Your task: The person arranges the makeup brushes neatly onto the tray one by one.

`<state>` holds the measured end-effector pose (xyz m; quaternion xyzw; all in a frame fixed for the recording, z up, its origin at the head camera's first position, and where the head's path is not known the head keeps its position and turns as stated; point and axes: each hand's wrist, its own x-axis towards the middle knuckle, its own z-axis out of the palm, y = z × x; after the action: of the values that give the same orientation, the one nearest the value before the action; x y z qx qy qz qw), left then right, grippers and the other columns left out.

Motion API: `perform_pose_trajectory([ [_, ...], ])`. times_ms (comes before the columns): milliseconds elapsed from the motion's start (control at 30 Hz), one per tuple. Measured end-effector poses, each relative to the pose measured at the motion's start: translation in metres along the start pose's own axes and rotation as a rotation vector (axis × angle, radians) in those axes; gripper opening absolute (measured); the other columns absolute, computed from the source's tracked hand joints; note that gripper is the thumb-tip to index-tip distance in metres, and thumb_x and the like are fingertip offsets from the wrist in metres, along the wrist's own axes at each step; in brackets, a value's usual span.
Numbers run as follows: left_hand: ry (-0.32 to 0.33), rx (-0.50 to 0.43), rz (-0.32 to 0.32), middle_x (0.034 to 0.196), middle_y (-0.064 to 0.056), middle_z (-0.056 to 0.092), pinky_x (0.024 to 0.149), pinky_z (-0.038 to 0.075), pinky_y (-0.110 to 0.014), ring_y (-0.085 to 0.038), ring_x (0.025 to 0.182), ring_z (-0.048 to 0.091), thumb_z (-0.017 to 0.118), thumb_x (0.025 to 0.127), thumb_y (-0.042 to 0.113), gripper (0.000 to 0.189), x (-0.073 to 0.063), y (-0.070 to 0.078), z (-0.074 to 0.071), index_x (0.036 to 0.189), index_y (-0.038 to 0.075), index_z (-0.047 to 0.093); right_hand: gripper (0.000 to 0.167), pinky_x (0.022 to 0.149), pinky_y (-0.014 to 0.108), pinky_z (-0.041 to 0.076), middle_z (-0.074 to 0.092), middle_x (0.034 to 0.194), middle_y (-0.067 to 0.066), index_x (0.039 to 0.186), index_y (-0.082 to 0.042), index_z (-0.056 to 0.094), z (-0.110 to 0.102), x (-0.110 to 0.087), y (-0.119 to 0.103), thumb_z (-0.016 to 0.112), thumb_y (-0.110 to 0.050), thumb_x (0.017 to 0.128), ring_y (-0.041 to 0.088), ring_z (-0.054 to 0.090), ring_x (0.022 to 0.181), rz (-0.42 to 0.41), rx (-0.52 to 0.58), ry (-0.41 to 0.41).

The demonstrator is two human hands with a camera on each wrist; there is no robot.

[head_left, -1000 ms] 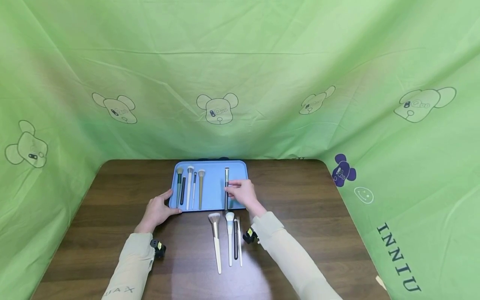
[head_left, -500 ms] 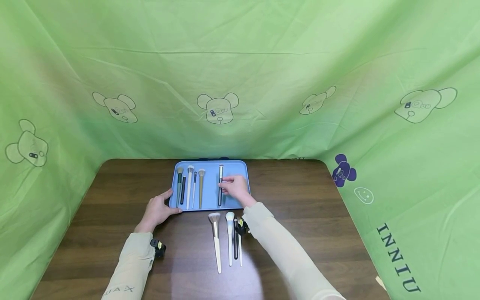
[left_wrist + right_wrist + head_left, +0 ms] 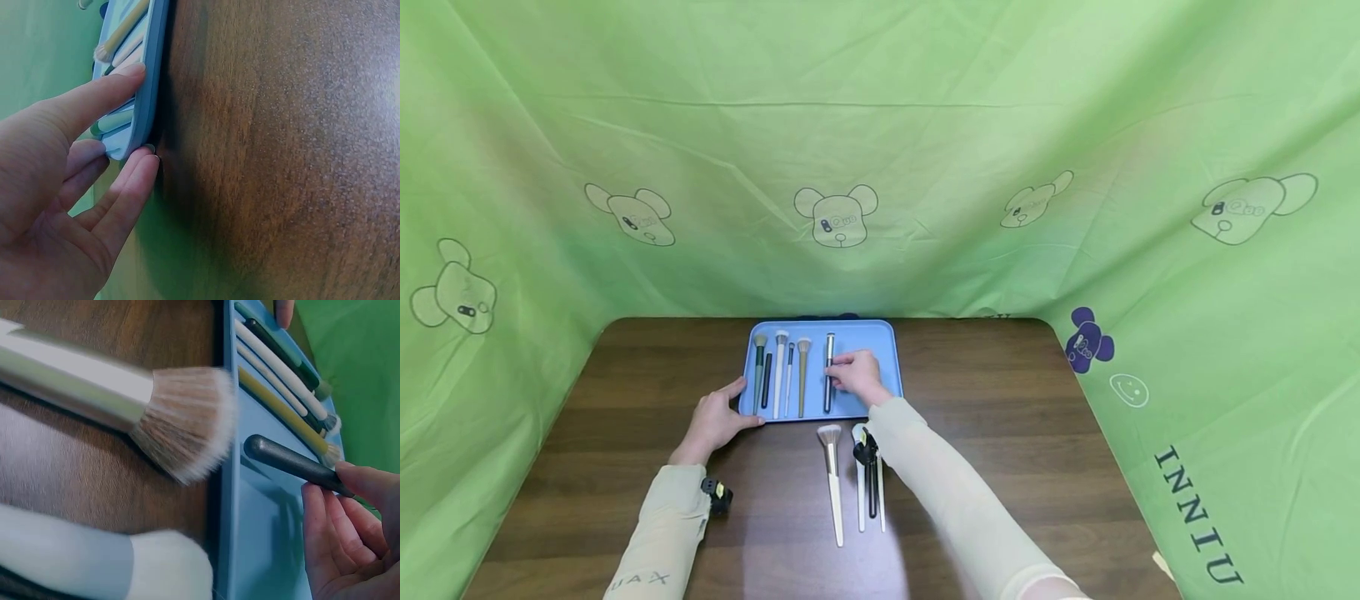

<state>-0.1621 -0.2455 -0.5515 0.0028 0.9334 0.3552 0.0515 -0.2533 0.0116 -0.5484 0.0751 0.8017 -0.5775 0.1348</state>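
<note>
My right hand [image 3: 857,375] pinches a black-handled makeup brush [image 3: 828,398] between thumb and fingers. It points bristles-away over the blue tray [image 3: 880,335]; in the right wrist view its handle end [image 3: 287,459] appears raised above the tray floor, with a shadow below. My left hand [image 3: 713,425] grips the tray's near left corner, thumb on the near rim and fingers around the side. On the tray's left half lie a green brush [image 3: 757,383], a short black one [image 3: 766,383], a white one [image 3: 778,383], a thin one [image 3: 788,383] and a tan-handled one [image 3: 802,383], roughly parallel.
In front of the tray, on the wooden table [image 3: 1000,417], lie a wide brush with a pale handle [image 3: 835,496], a white brush [image 3: 861,496], a black-handled brush [image 3: 872,492] and a thin pale one [image 3: 882,500]. A green curtain [image 3: 925,275] stands behind the table.
My right hand has carried the black-handled brush leftward across the tray, nearer to the tan-handled brush. My left hand has stayed on the tray corner.
</note>
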Motion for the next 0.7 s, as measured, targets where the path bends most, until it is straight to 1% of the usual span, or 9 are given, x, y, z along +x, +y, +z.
perform_pose_trajectory([
  [300, -0.002, -0.008, -0.014, 0.152, -0.027, 0.039, 0.111, 0.035, -0.057, -0.046, 0.138, 0.038, 0.089, 0.079, 0.018, 0.089, -0.001, 0.002, -0.001, 0.147, -0.013, 0.041, 0.024, 0.059, 0.025, 0.058, 0.073, 0.078, 0.006, 0.106, -0.001, 0.076, 0.009, 0.003, -0.002, 0.083, -0.006, 0.084, 0.015, 0.069, 0.062, 0.03, -0.068, -0.01],
  [533, -0.007, -0.01, -0.011, 0.152, -0.028, 0.039, 0.111, 0.034, -0.057, -0.046, 0.139, 0.038, 0.089, 0.08, 0.018, 0.088, -0.001, 0.002, -0.002, 0.147, -0.013, 0.04, 0.022, 0.056, 0.027, 0.058, 0.072, 0.074, 0.006, 0.102, -0.001, 0.076, 0.016, 0.002, -0.006, 0.084, -0.004, 0.082, 0.018, 0.07, 0.062, 0.035, -0.099, -0.022],
  [700, -0.007, -0.008, -0.012, 0.153, -0.027, 0.038, 0.111, 0.034, -0.056, -0.046, 0.139, 0.038, 0.088, 0.08, 0.018, 0.089, -0.001, 0.001, -0.001, 0.148, -0.013, 0.04, 0.021, 0.054, 0.026, 0.057, 0.072, 0.073, 0.007, 0.102, 0.0, 0.077, 0.022, 0.003, -0.006, 0.085, -0.004, 0.082, 0.017, 0.069, 0.06, 0.044, -0.108, -0.031],
])
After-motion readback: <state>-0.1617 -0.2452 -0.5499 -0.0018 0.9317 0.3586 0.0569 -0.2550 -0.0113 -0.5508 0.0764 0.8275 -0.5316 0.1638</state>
